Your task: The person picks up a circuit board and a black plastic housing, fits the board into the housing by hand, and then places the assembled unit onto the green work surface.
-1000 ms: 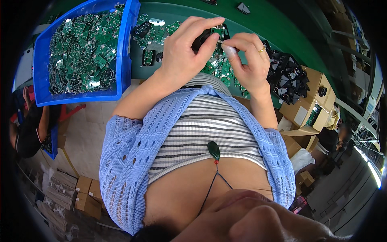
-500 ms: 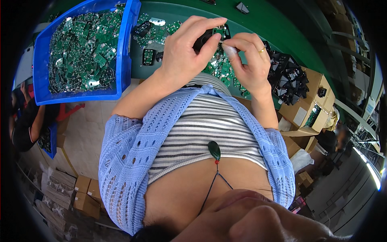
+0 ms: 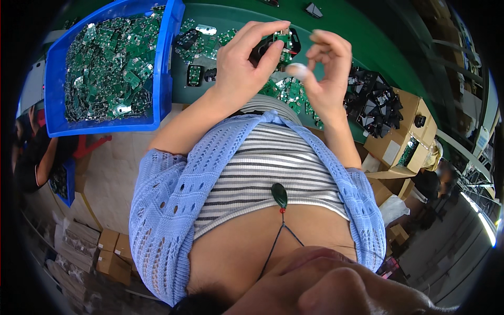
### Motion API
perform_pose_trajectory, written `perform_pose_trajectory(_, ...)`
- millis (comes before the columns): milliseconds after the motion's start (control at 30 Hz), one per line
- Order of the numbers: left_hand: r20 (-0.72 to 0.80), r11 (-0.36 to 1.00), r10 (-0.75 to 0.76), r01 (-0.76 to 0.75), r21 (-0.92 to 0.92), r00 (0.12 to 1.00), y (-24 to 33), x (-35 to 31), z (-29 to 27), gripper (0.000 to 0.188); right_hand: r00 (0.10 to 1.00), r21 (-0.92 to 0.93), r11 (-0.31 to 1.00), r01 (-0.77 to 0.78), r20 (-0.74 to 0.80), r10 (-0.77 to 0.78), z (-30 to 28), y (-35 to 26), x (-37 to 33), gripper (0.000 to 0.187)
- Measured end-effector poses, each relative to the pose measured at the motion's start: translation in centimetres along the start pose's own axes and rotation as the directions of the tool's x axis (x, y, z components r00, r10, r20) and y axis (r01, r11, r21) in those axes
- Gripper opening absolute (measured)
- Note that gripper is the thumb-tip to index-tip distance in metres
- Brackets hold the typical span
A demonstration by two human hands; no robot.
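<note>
A small green circuit board (image 3: 284,38) is pinched between the thumb and fingers of the left hand (image 3: 237,60), over the green table (image 3: 182,95). The right hand (image 3: 332,79) is half-curled, nothing seen gripped, gap left to the board. Elbow room's bounded by a blue plastic bin (image 3: 105,128) left, piled black plastic parts (image 3: 375,102) right.

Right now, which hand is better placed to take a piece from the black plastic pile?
Probably the right hand: it looks free and nearer the black plastic pile, while the left hand holds a small green circuit board.
</note>
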State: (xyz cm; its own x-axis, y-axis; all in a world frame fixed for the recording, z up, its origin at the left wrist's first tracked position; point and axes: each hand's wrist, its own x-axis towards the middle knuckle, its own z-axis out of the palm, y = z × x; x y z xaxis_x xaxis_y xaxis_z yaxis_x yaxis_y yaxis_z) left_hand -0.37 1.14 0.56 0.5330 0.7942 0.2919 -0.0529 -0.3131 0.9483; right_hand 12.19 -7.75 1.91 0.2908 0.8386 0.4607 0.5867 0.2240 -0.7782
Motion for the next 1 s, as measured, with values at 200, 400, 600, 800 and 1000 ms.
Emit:
perform_pose_trajectory(200, 0.016, 0.995, 0.095, -0.096, 0.025, 0.995, 0.3, -0.2, 0.3, 0.029, 0.865, 0.497, 0.735, -0.461, 0.064, 0.498, 1.6, -0.9, -1.0, 0.053)
perform_pose_trajectory(400, 0.049, 0.989, 0.149, -0.149, -0.007, 0.988, -0.2, -0.7, 0.4, 0.027, 0.831, 0.608, 0.625, -0.490, 0.109, 0.546, 1.8, -0.5, -0.7, 0.035)
perform_pose_trajectory(600, -0.044, 0.997, -0.017, 0.014, -0.074, 0.999, -1.6, -0.9, 0.5, 0.028, 0.839, 0.522, 0.694, -0.496, 0.079, 0.539, 2.7, 0.9, -0.9, 0.034)
perform_pose_trajectory(800, 0.009, 0.999, -0.003, 0.003, -0.038, 1.000, -2.8, -1.5, 0.1, 0.034, 0.830, 0.595, 0.654, -0.468, 0.042, 0.556, 1.9, 0.1, -1.2, 0.034)
perform_pose_trajectory(1000, 0.469, 0.365, -0.544, 0.700, -0.614, 0.696, -1.8, -0.6, -0.9, 0.030, 0.907, 0.681, 0.648, -0.340, 0.056, 0.417, 1.3, 0.4, -1.9, 0.033)
